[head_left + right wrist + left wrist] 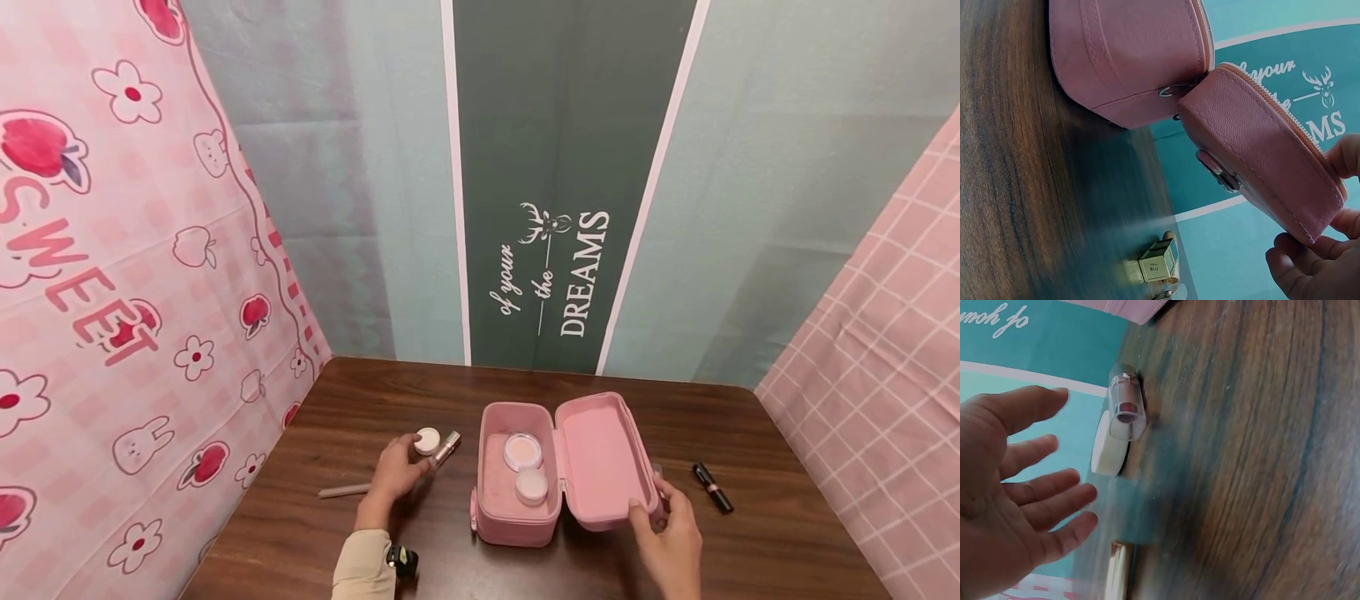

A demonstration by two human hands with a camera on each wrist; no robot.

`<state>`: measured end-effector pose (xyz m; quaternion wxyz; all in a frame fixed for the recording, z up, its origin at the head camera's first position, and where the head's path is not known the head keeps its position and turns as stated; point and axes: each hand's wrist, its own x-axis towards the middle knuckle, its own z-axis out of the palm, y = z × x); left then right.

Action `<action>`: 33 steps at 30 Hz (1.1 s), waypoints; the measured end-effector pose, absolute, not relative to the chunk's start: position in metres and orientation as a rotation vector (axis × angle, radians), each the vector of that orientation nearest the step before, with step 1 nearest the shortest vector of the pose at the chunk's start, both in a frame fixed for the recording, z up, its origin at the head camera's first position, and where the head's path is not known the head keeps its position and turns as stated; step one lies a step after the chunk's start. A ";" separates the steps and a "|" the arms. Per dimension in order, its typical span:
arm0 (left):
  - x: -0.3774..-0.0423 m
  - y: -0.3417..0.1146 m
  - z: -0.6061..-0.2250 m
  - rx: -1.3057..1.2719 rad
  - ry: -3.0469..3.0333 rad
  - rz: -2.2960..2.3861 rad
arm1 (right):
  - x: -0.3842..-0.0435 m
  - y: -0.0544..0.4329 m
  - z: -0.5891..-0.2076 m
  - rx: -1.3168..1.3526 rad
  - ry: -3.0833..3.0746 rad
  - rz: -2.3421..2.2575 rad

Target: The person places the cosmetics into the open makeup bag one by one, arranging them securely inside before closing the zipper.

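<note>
A pink zippered cosmetic case (516, 532) stands unzipped on the table, its lid (606, 457) swung out to the right. Inside lie a clear-rimmed powder compact (522, 451) and a white-lidded round jar (532, 486). My right hand (670, 533) grips the lid's outer edge between thumb and fingers. Left of the case, my left hand (397, 473) reaches over a white round container (427, 441) and a lipstick with a clear cap (447, 447). In the left wrist view the fingers of that hand (1041, 481) are spread, with nothing held.
A thin pale stick (343, 492) lies left of my left hand. On the right side of the table is a black tube (712, 487). Beyond the lid, the right wrist view shows a small gold-green box (1157, 265). Printed cloths hang around the table.
</note>
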<state>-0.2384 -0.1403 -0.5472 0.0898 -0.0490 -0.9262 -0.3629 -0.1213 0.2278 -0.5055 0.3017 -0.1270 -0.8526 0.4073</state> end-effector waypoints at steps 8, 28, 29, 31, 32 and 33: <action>-0.246 -0.136 -0.556 -0.033 -2.587 -1.233 | -0.120 0.227 -0.503 -0.325 -2.258 1.103; -0.263 -0.132 -0.571 0.145 -2.540 -1.413 | -0.121 0.230 -0.510 -0.335 -2.261 1.090; -0.264 -0.132 -0.571 0.140 -2.541 -1.402 | -0.120 0.228 -0.507 -0.349 -2.270 1.095; -0.265 -0.132 -0.572 0.130 -2.548 -1.371 | -0.120 0.228 -0.507 -0.362 -2.274 1.091; -0.266 -0.132 -0.572 0.136 -2.552 -1.364 | -0.120 0.228 -0.506 -0.366 -2.277 1.090; -0.266 -0.131 -0.573 0.141 -2.555 -1.353 | -0.120 0.228 -0.506 -0.368 -2.278 1.090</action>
